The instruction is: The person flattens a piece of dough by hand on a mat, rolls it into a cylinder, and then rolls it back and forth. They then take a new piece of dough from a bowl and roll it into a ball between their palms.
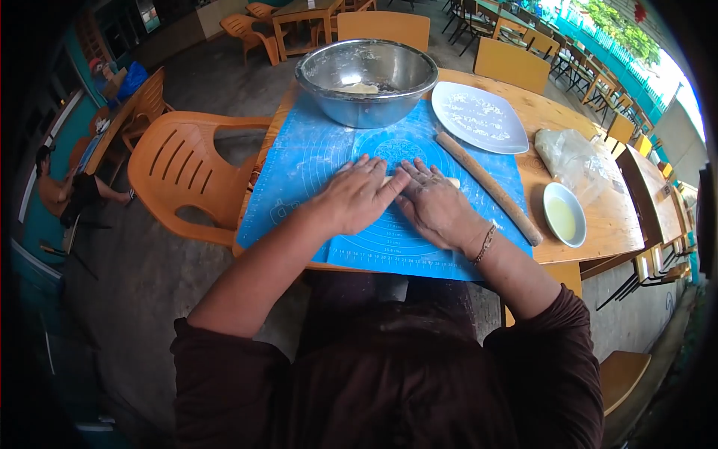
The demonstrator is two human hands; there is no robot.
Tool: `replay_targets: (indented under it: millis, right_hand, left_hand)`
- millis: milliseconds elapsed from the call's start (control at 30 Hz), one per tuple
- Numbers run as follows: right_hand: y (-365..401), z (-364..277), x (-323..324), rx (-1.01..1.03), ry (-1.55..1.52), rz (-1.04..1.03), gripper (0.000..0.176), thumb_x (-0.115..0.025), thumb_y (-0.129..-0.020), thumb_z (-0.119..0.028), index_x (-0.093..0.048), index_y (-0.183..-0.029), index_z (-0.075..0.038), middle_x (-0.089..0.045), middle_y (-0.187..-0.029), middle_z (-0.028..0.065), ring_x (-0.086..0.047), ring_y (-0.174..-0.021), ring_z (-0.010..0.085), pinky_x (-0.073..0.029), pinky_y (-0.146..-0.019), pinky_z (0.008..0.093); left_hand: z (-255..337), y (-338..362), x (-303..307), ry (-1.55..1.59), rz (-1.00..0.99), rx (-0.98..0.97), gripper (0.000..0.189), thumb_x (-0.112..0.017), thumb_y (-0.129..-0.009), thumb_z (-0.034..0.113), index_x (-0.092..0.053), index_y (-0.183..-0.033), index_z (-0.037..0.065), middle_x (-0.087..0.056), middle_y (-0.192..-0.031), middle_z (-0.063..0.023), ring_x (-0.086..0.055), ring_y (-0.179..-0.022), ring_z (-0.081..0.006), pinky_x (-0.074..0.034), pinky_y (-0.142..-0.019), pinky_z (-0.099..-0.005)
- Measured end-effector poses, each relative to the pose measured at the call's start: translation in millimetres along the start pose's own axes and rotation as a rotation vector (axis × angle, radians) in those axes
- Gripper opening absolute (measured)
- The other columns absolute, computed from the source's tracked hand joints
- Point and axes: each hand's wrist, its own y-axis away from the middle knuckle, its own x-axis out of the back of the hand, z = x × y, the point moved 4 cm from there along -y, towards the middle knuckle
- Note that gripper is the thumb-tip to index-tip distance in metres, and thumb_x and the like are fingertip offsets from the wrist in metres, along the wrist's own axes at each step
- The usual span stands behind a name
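My left hand [360, 193] and my right hand [434, 203] lie flat, side by side, over a piece of dough [454, 182] on the blue baking mat [299, 168]. Only a pale end of the dough shows past my right fingers; the rest is under my hands. Fingers of both hands are stretched out, pointing away from me. To the right of my right hand a wooden rolling pin [488, 187] rests slantwise on the mat. Flour dusts the mat around my hands.
Behind the mat's middle stands a metal bowl [366, 112] with dough inside. A floury white plate [479, 116], a plastic bag [572, 159] and a small bowl of yellowish liquid [565, 215] are at the right. An orange chair [187, 168] adjoins the table's left. A person [63, 187] sits far left.
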Motion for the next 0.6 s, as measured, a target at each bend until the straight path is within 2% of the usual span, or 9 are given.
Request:
replay_targets:
  millis: [67,133,267,467,533,567,600]
  right_hand:
    - [19.2,-15.6,4.6,-0.011,-0.009,0.018,0.054,-0.052,-0.098,-0.023,-0.045,-0.141,0.008,-0.047,-0.145,0.0303,-0.04,-0.141,0.0437,-0.03,-0.118,0.0521]
    - [41.9,-31.1,10.3,0.1,0.078,0.045,0.056,-0.051,-0.099,-0.026,-0.044,-0.142,0.01,-0.045,-0.147,0.03,-0.039,-0.142,0.0427,-0.029,-0.119,0.0511]
    - [59.7,-41.3,11.9,0.086,0.033,-0.012,0.059,-0.05,-0.1,-0.028,-0.041,-0.143,0.011,-0.043,-0.149,0.03,-0.037,-0.143,0.0422,-0.027,-0.12,0.051]
    - [10.3,-8.6,-2.1,0.063,0.129,0.08,0.059,-0.047,-0.101,-0.031,-0.04,-0.145,0.009,-0.042,-0.15,0.0298,-0.036,-0.144,0.0431,-0.027,-0.12,0.052]
    - [-0.8,3.1,-6.3,-0.056,0.092,-0.067,0.058,-0.046,-0.103,-0.029,-0.037,-0.148,0.006,-0.037,-0.155,0.0266,-0.03,-0.147,0.0408,-0.022,-0.122,0.0493]
    - [1.6,3.5,-5.3,-0.014,0.083,-0.002,0.055,-0.045,-0.102,-0.028,-0.041,-0.143,0.009,-0.044,-0.148,0.0302,-0.037,-0.142,0.0436,-0.026,-0.12,0.0519]
    - [7.0,1.7,-5.0,-0.017,0.083,-0.002,0.055,-0.045,-0.102,-0.028,-0.041,-0.143,0.009,-0.044,-0.148,0.0302,-0.037,-0.142,0.0436,-0.026,-0.12,0.0519]
  left_hand:
    - [13.9,16.8,-13.7,-0.215,-0.013,-0.147,0.09,-0.029,-0.101,0.065,-0.036,-0.145,-0.013,-0.036,-0.153,-0.0316,-0.026,-0.148,-0.0452,-0.02,-0.122,-0.051]
    - [22.6,44.9,-20.2,-0.251,0.012,-0.216,0.095,-0.032,-0.098,0.068,-0.034,-0.145,-0.015,-0.034,-0.153,-0.034,-0.026,-0.147,-0.0467,-0.019,-0.122,-0.0525]
    - [31.3,74.4,-38.2,-0.419,0.086,-0.356,0.108,-0.039,-0.092,0.075,-0.031,-0.144,-0.02,-0.03,-0.151,-0.0402,-0.026,-0.146,-0.0494,-0.017,-0.122,-0.0542]
    - [14.6,7.8,-25.4,-0.294,0.08,-0.21,0.108,-0.037,-0.093,0.076,-0.028,-0.147,-0.018,-0.027,-0.154,-0.0383,-0.023,-0.148,-0.0476,-0.016,-0.123,-0.052]
    - [8.8,-6.5,-21.2,-0.22,0.067,-0.128,0.106,-0.035,-0.094,0.075,-0.028,-0.148,-0.016,-0.027,-0.155,-0.037,-0.023,-0.148,-0.0466,-0.016,-0.123,-0.0514]
    - [7.1,-7.1,-22.0,-0.221,0.048,-0.123,0.106,-0.034,-0.094,0.075,-0.029,-0.148,-0.015,-0.026,-0.155,-0.0363,-0.022,-0.149,-0.0459,-0.017,-0.123,-0.051]
    - [9.7,-2.3,-21.2,-0.22,0.047,-0.125,0.106,-0.034,-0.094,0.075,-0.029,-0.148,-0.015,-0.026,-0.155,-0.0363,-0.022,-0.149,-0.0459,-0.017,-0.123,-0.051]
